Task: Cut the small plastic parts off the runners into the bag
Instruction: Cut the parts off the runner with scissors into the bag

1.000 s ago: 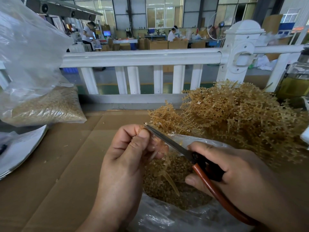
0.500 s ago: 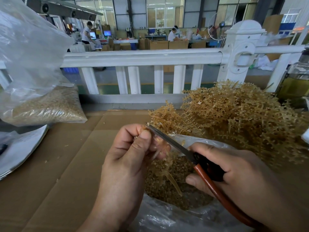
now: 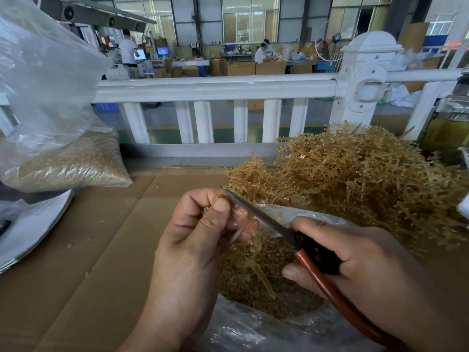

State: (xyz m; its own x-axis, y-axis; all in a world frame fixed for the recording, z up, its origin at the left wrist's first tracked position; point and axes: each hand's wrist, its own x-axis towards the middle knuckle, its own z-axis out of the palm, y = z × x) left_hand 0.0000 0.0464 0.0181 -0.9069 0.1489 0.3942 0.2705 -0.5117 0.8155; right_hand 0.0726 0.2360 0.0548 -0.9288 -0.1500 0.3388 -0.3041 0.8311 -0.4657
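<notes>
My left hand (image 3: 195,240) pinches a translucent tan runner (image 3: 253,260) between thumb and fingers, its stem hanging down over the open clear bag (image 3: 256,329). My right hand (image 3: 360,270) grips red-handled scissors (image 3: 286,232), whose blades lie nearly closed against the runner's top by my left fingertips. Small cut tan parts (image 3: 243,283) fill the bag beneath both hands. A large heap of uncut runners (image 3: 365,179) lies just behind the bag, to the right.
Brown cardboard (image 3: 83,270) covers the table. A clear bag of tan parts (image 3: 68,163) stands at the back left, white paper sheets (image 3: 30,224) below it. A white railing (image 3: 215,90) runs behind the table. A glass jar (image 3: 449,123) stands far right.
The scissor blades have shifted slightly along the runner at my left fingertips. Both hands stay almost in place over the bag.
</notes>
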